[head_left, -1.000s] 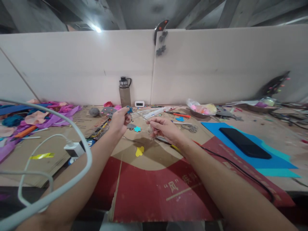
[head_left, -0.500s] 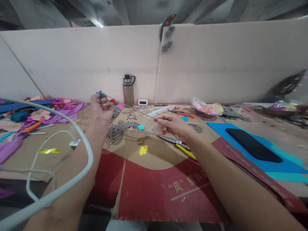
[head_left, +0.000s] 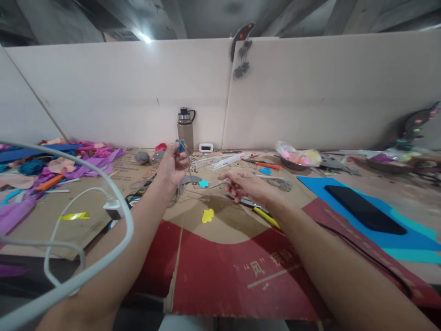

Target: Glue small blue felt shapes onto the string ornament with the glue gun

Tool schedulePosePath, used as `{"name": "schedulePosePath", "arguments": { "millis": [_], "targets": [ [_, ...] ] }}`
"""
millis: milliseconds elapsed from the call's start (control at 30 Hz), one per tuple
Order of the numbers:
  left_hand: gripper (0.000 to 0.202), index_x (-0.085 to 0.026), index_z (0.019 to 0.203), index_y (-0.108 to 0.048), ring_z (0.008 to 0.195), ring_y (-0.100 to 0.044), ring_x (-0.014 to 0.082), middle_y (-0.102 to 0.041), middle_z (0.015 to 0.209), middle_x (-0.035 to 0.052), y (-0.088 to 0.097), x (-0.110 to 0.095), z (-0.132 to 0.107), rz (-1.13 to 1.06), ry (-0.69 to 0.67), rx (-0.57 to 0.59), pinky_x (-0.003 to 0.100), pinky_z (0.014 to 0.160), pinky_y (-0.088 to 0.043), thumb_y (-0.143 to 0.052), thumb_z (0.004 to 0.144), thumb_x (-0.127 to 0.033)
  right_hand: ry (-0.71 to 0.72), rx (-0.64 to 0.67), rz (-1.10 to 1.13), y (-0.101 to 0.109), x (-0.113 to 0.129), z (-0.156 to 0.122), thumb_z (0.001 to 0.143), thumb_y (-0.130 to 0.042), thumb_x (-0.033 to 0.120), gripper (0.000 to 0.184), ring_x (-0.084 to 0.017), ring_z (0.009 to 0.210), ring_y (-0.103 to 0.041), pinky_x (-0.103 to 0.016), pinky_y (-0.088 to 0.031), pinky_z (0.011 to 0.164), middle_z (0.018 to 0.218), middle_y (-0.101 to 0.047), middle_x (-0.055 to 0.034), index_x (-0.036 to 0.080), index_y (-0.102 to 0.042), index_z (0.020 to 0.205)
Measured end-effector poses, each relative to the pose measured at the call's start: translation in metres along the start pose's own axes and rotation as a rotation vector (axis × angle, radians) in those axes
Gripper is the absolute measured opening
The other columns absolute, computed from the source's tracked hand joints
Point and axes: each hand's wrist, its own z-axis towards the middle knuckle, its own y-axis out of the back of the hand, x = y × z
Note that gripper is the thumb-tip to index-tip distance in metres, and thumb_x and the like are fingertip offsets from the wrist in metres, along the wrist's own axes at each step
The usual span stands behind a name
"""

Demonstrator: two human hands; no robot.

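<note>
My left hand (head_left: 172, 166) is raised above the cardboard, fingers pinched on a small blue piece (head_left: 180, 145) with a thin grey string (head_left: 206, 186) hanging from it. The string sags across to my right hand (head_left: 245, 185), whose fingers are closed loosely around its other end. Below my hands lie a cyan flower cutout (head_left: 203, 183) and a yellow cutout (head_left: 207, 215). Scissors with yellow handles (head_left: 257, 207) lie partly under my right wrist.
A water bottle (head_left: 185, 129) and small clock (head_left: 206, 147) stand at the white partition. Purple and pink scraps (head_left: 62, 165) pile at left. A white cable (head_left: 89, 202) loops at front left. A black phone (head_left: 365, 209) rests on blue foam sheet (head_left: 399, 239). A bowl of scraps (head_left: 299, 157) sits behind.
My left hand has swung back to the right and down toward my right hand, so the taut string now hangs slack. My right hand stayed roughly in place.
</note>
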Motion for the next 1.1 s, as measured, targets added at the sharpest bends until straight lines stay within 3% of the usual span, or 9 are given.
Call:
{"name": "schedulePosePath", "arguments": {
  "millis": [133,333,400,500,567,633,900,1000,1100],
  "targets": [
    [0.017,-0.015,0.063,-0.050,0.037,-0.042,-0.0001,-0.051,0.052,-0.0056,0.000,0.006,-0.002,-0.008,-0.010,0.008,0.009,0.033,-0.026,-0.061,0.075,-0.011,-0.027,-0.024,0.046,0.004,-0.001,0.001,0.090,-0.039,0.055,0.044,-0.009,0.050,-0.048,-0.019,-0.037,0.038,0.069,-0.060,-0.0025,0.018,-0.062,0.097],
    [0.019,-0.015,0.061,-0.050,0.036,-0.040,-0.0003,-0.053,0.053,-0.0043,0.006,-0.010,0.008,-0.045,-0.067,-0.045,0.009,0.032,-0.025,-0.059,0.078,-0.014,-0.038,-0.106,-0.052,0.007,-0.007,0.008,0.092,-0.033,0.054,0.047,-0.011,0.054,-0.052,-0.024,-0.046,0.051,0.071,-0.062,-0.0062,0.016,-0.061,0.089],
    [0.019,-0.015,0.062,-0.051,0.036,-0.040,-0.0004,-0.054,0.054,-0.0039,0.010,-0.019,0.013,-0.078,-0.114,-0.064,0.009,0.032,-0.025,-0.057,0.079,-0.014,-0.002,-0.200,-0.222,0.008,-0.008,0.010,0.093,-0.031,0.050,0.045,-0.013,0.058,-0.055,-0.026,-0.048,0.057,0.076,-0.064,-0.0081,0.016,-0.060,0.089],
    [0.018,-0.015,0.063,-0.052,0.037,-0.040,-0.0004,-0.055,0.054,-0.0037,0.017,-0.027,0.018,-0.158,-0.170,-0.048,0.008,0.033,-0.026,-0.052,0.081,-0.013,0.086,-0.374,-0.711,0.010,-0.006,0.009,0.094,-0.033,0.042,0.040,-0.017,0.070,-0.058,-0.028,-0.045,0.065,0.082,-0.067,-0.0112,0.016,-0.061,0.083],
    [0.020,-0.015,0.063,-0.052,0.036,-0.039,0.0000,-0.055,0.052,-0.0035,0.019,-0.025,0.019,-0.165,-0.155,-0.060,0.009,0.032,-0.025,-0.050,0.082,-0.012,0.131,-0.474,-1.020,0.011,-0.002,0.008,0.093,-0.037,0.036,0.036,-0.020,0.077,-0.059,-0.029,-0.041,0.069,0.084,-0.067,-0.0131,0.015,-0.061,0.077],
    [0.020,-0.015,0.062,-0.051,0.036,-0.039,0.0003,-0.054,0.052,-0.0035,0.019,-0.019,0.017,-0.141,-0.131,-0.060,0.009,0.032,-0.025,-0.050,0.081,-0.011,0.127,-0.519,-1.156,0.013,0.000,0.007,0.092,-0.038,0.034,0.036,-0.021,0.076,-0.059,-0.029,-0.038,0.069,0.081,-0.067,-0.0139,0.015,-0.062,0.073],
    [0.019,-0.016,0.062,-0.048,0.037,-0.040,-0.0006,-0.050,0.052,-0.0062,0.011,-0.003,0.010,0.009,-0.111,0.011,0.010,0.034,-0.025,-0.064,0.073,-0.014,0.281,-0.408,-0.938,0.017,-0.007,0.009,0.081,-0.052,0.021,0.017,-0.019,0.072,-0.058,-0.030,-0.039,0.068,0.078,-0.069,-0.0053,0.019,-0.069,0.080],
    [0.021,-0.016,0.062,-0.047,0.037,-0.041,0.0009,-0.047,0.049,-0.0073,0.009,0.009,0.004,0.168,-0.123,0.026,0.012,0.034,-0.025,-0.067,0.068,-0.015,0.354,-0.443,-0.869,0.013,-0.007,0.008,0.079,-0.052,0.021,0.017,-0.018,0.072,-0.057,-0.030,-0.040,0.070,0.078,-0.068,-0.0041,0.019,-0.069,0.079],
    [0.015,-0.015,0.067,-0.053,0.038,-0.044,0.0034,-0.049,0.049,-0.0060,0.007,0.026,-0.006,0.414,-0.101,0.134,0.014,0.035,-0.028,-0.068,0.067,-0.018,0.382,-0.475,-0.726,0.009,-0.004,0.008,0.081,-0.049,0.025,0.019,-0.017,0.071,-0.057,-0.031,-0.041,0.070,0.075,-0.066,-0.0034,0.019,-0.067,0.082]
  ]
}}
